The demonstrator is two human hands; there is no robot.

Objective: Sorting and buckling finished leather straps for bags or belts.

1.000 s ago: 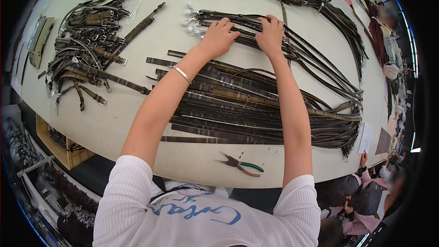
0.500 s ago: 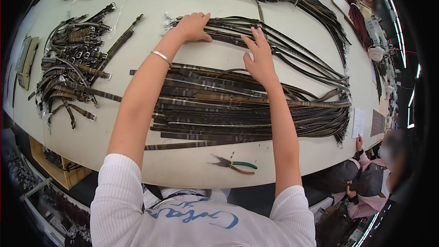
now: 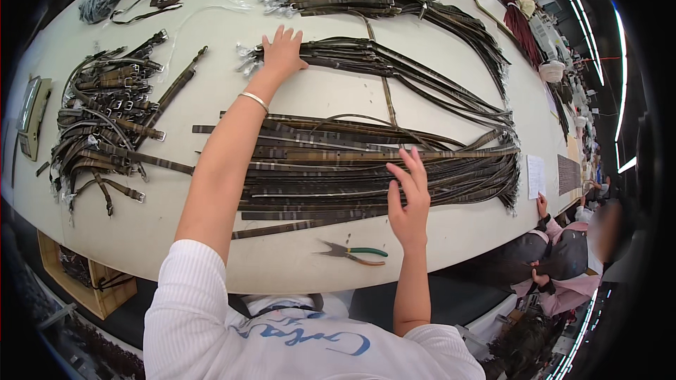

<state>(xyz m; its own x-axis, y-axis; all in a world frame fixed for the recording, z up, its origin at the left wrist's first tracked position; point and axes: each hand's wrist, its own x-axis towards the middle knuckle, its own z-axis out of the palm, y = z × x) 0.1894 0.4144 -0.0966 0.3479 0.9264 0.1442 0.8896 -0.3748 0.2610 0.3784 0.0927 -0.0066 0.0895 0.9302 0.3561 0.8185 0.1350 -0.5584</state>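
My left hand (image 3: 283,56) rests with fingers spread on the buckle end of a small bundle of dark belts (image 3: 359,56). Clear plastic wrap (image 3: 248,60) shows at that end. My right hand (image 3: 409,200) hovers, fingers apart and holding nothing, over a wide spread of plaid belt straps (image 3: 317,176) closer to me. Those straps lie roughly side by side, their far-right ends gathered in a curve. Pliers (image 3: 351,252) with one green and one orange handle lie near the table's front edge.
A heap of buckled belts (image 3: 116,116) covers the left side, beside a scale-like device (image 3: 32,118). At the back lies a larger tied bundle of belts (image 3: 394,0). On the right, a seated person (image 3: 563,260) touches a white paper sheet (image 3: 536,176).
My right hand has drawn back toward me, from the small belt bundle to above the spread straps. My left hand stays at the bundle's buckle end. The view has shifted slightly.
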